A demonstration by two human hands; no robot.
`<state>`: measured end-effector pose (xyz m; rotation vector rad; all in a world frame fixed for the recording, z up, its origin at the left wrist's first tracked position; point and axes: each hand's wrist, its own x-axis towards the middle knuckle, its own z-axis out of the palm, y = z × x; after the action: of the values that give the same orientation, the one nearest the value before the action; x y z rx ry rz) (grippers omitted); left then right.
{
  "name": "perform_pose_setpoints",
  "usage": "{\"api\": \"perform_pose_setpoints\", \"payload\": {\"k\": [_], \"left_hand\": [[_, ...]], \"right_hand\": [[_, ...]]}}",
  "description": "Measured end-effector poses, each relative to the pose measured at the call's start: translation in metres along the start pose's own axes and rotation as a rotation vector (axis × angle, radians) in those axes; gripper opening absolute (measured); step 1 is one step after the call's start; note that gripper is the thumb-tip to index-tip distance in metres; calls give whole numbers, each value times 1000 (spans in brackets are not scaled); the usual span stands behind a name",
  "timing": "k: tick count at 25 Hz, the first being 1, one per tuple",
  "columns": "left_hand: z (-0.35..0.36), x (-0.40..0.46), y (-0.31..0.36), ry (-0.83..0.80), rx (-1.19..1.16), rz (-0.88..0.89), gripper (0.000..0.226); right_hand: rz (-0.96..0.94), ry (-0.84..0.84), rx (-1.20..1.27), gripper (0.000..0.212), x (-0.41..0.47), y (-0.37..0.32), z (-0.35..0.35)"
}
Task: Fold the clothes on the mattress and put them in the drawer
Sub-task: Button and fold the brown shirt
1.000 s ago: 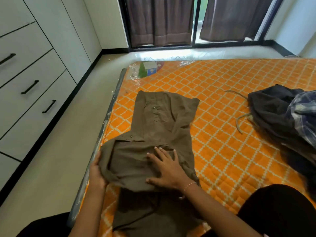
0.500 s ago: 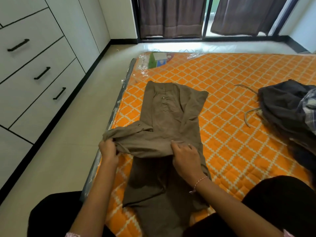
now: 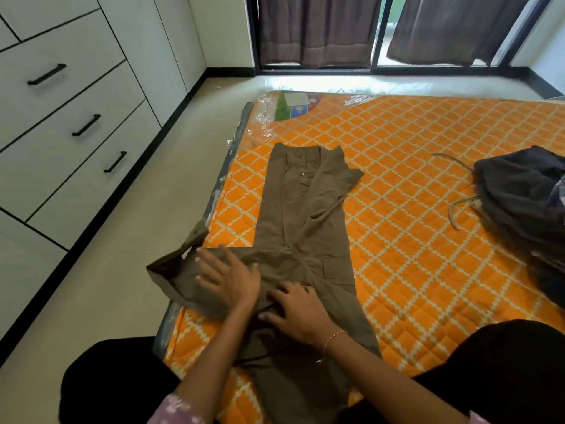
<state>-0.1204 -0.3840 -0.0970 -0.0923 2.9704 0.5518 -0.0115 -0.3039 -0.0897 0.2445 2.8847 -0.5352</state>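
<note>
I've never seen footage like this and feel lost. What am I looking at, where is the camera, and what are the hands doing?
No machine here: a person wears a camera on the head, looking down at their own hands. They sit at the edge of an orange mattress. Brown trousers lie spread on it. The left hand and the right hand both press flat on the cloth, gripping nothing. A pile of dark clothes waits at the right. White drawers stand at the left, shut.
</note>
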Motion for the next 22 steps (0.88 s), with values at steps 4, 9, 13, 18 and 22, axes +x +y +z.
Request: {"api": "perform_pose_setpoints", "payload": {"k": [4, 9, 13, 18, 22], "left_hand": [[26, 13, 63, -255, -6, 558, 58], [37, 40, 111, -176, 3, 639, 28], [52, 46, 129, -248, -287, 485, 30], [62, 54, 133, -295, -288, 449, 19], [59, 59, 138, -327, -233, 426, 30]], "right_hand": [[145, 306, 366, 32, 20, 45, -23], [612, 513, 936, 19, 89, 128, -55], [799, 520, 1225, 31, 164, 195, -80], [978, 470, 1119, 45, 215, 242, -108], [908, 476, 1072, 28, 244, 252, -147]]}}
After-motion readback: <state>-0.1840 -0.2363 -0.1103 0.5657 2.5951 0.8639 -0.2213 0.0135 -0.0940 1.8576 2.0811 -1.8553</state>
